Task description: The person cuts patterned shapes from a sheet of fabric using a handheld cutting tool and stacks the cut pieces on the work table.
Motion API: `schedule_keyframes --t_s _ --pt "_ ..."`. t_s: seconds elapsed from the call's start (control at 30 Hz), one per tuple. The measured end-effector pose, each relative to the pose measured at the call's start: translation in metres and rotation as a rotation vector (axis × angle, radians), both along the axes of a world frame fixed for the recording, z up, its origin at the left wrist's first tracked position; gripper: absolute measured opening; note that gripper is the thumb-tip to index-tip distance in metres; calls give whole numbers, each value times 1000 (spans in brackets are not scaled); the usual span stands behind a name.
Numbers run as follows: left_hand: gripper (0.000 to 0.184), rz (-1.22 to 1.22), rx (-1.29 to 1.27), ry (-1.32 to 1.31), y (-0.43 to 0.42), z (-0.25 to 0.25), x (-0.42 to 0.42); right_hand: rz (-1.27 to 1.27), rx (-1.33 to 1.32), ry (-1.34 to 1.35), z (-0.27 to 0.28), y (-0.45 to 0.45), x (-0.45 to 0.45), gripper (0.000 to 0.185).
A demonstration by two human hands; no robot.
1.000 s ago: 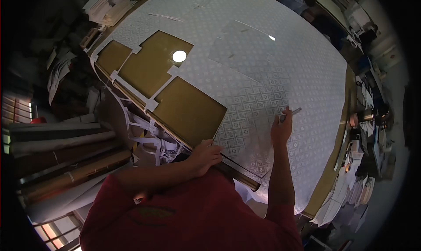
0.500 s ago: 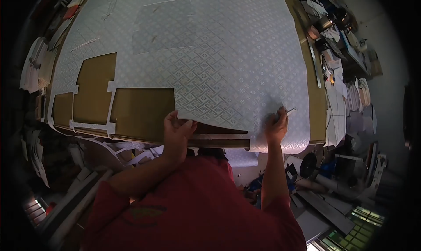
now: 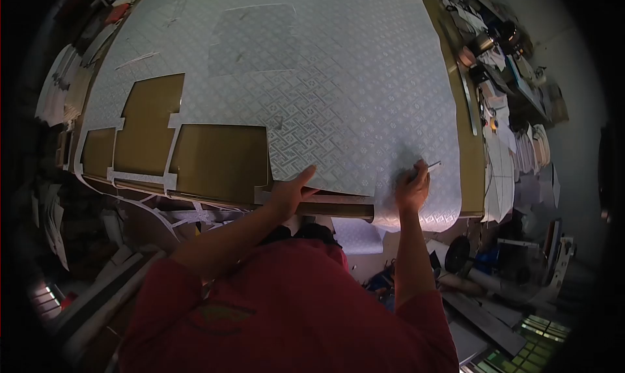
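Note:
Patterned pale fabric (image 3: 390, 86) covers most of the table, with openings at the left that show the brown tabletop (image 3: 221, 157). At the near edge, my left hand (image 3: 291, 192) pinches the cut fabric edge, thumb below and fingers on top; a dark gap shows just right of it. My right hand (image 3: 412, 185) is closed round a thin metallic tool (image 3: 433, 166), whose tip points to the right above the fabric. A see-through rectangular sheet (image 3: 254, 40) lies farther back on the fabric.
Strips of cut fabric (image 3: 198, 215) hang from the near left edge. Paper stacks (image 3: 57, 86) stand at the left. Papers (image 3: 498, 171), tools and a metal container (image 3: 483, 42) line the right side. A fan (image 3: 458, 250) and boards are on the floor at the right.
The view has turned toward the table. My left hand has shifted right along the near edge, and the fabric flap there lies lower than before. My right hand keeps hold of the tool.

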State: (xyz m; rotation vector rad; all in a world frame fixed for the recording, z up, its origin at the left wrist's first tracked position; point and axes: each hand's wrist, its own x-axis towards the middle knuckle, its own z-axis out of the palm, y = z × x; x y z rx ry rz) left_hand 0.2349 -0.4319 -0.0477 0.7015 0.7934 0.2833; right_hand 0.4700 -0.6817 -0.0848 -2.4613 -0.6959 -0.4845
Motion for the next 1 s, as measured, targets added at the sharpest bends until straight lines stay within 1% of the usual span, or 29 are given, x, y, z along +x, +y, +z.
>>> schedule_keyframes --t_s 0.07,0.1,0.2,0.27,0.3,0.37,0.4,0.43,0.5,0.53,0.57,0.6,0.63,0.7,0.73,0.8,0.87,0.93,1.0 --pt "45 38 -138 -17 -6 -4 9 48 41 -57 -2 -2 3 32" --pt "45 67 -118 -24 -8 3 6 57 57 -92 -5 -4 3 33" --pt "46 88 -134 22 -24 27 -13 69 108 -71 -10 -7 4 33" --pt "47 -6 -109 -97 -36 32 -37 92 129 -30 -14 -16 2 34" --pt "47 51 -83 -102 -42 32 -47 102 146 -2 -15 -14 5 34" --pt "47 -127 390 48 -44 36 -68 71 172 60 -16 -15 3 33" --pt "48 -219 609 158 -40 40 -79 92 163 36 -19 -16 3 33" --pt "48 -163 629 179 -32 45 -87 101 150 8 -21 -17 3 33" --pt "46 -281 807 220 -15 55 -93 82 102 63 -20 -18 2 35" --pt "46 -252 814 221 -7 56 -95 108 110 53 -25 -20 4 35" --pt "44 -161 786 192 4 56 -96 129 110 68 -32 -21 5 37" --pt "43 -75 754 162 16 55 -97 147 107 84 -36 -18 7 38" --pt "43 -56 757 161 30 54 -96 164 110 78 -32 -12 1 38" --pt "37 170 1105 43 66 55 -90 207 65 124 -21 3 -25 38" --pt "37 187 1109 45 83 66 -89 221 67 118 -18 15 -38 38" --pt "33 199 882 131 125 91 -91 318 70 234 -10 44 -67 37" --pt "31 272 857 130 180 110 -91 327 51 259 3 72 -93 35" --pt "29 419 827 28 248 111 -89 407 39 160 10 100 -114 30" --pt "29 443 904 109 328 118 -94 406 44 106 10 120 -127 27"
